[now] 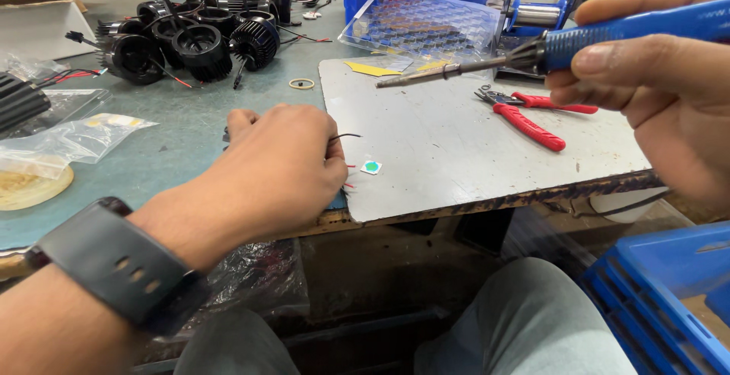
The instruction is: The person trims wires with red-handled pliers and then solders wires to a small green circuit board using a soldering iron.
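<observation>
My right hand (654,86) grips a blue-handled soldering iron (601,36), its metal tip (395,80) pointing left over a grey work plate (456,139). My left hand (281,170) is closed at the plate's left edge, holding something small with thin red and black wires (344,138) sticking out; the item itself is hidden under the fingers. A small square chip with a green centre (371,166) lies on the plate just right of that hand. A dark watch (114,265) sits on my left wrist.
Red-handled pliers (532,116) lie on the plate. Several black finned lamp housings (194,40) with wires stand at the back left. A clear plastic tray (418,25), a rubber ring (301,84), plastic bags (76,135) and blue crates (661,291) surround the work area.
</observation>
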